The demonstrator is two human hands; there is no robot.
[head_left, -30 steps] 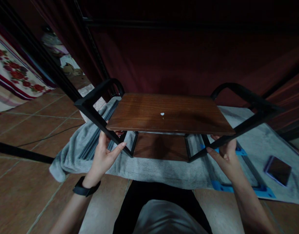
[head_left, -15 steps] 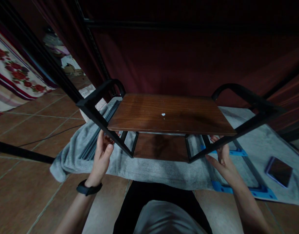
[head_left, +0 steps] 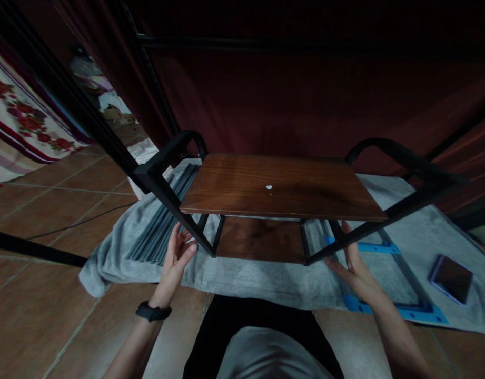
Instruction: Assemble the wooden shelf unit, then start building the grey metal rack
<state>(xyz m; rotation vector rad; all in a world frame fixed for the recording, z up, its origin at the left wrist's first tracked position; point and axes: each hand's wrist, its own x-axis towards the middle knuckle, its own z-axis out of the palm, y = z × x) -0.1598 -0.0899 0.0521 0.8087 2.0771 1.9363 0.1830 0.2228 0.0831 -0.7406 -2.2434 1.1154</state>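
Observation:
A small shelf with a brown wooden top board [head_left: 281,187] and a lower board [head_left: 258,239] stands on a grey towel [head_left: 119,242]. Black metal side frames [head_left: 163,163] hold the boards at both ends. My left hand [head_left: 177,258], with a black band on the wrist, is beside the left frame's sloping front bar, fingers loosely apart and holding nothing. My right hand [head_left: 353,263] lies against the right frame's front bar [head_left: 360,229], fingers stretched upward along it.
Several grey metal bars [head_left: 163,221] lie on the towel to the left. A black frame with blue corner pieces [head_left: 384,310] and a phone [head_left: 449,271] lie on the right. A dark red curtain [head_left: 305,100] hangs behind. A black bar [head_left: 32,250] crosses the tiled floor.
My left hand has let go of the left frame bar and dropped lower beside it. My right hand has slid down and flattened out. The shelf has shifted slightly to the right in view.

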